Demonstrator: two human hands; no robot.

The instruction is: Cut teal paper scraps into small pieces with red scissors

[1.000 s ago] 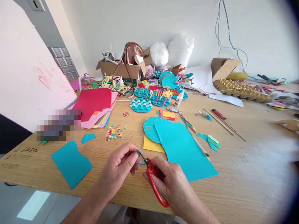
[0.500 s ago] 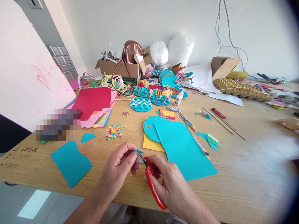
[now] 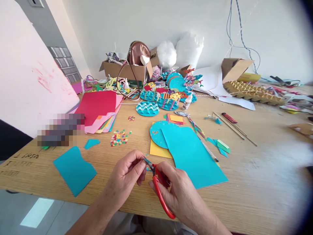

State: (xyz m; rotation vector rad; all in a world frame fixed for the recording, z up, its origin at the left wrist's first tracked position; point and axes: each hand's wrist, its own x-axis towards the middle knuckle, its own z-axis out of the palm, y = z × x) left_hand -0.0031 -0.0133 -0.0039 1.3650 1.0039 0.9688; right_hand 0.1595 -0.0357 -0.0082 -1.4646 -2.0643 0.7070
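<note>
Red-handled scissors (image 3: 161, 197) are gripped in my right hand (image 3: 179, 191), their blades pointing up and left to my left fingertips. My left hand (image 3: 129, 169) is closed in a pinch on a small piece of blue paper (image 3: 145, 159), mostly hidden by the fingers and the blades. A blue scrap (image 3: 148, 169) shows just below the blades. To the right of my hands lies a large blue sheet (image 3: 195, 156) with a curved left edge. It partly covers a blue disc (image 3: 157, 133) and a yellow sheet (image 3: 158, 150).
On the left lie a cut blue sheet (image 3: 74, 171), a paper stack (image 3: 97, 107) and punched paper dots (image 3: 119, 137). Decorated blue discs (image 3: 147, 109), a glue bottle (image 3: 187, 101) and a cardboard box (image 3: 122, 71) stand farther back. Wooden sticks (image 3: 230, 126) and a red cutter (image 3: 229, 118) lie right.
The scissor blades look closer together on the small blue piece, and less of it shows at my left fingertips. Both hands stay in nearly the same place.
</note>
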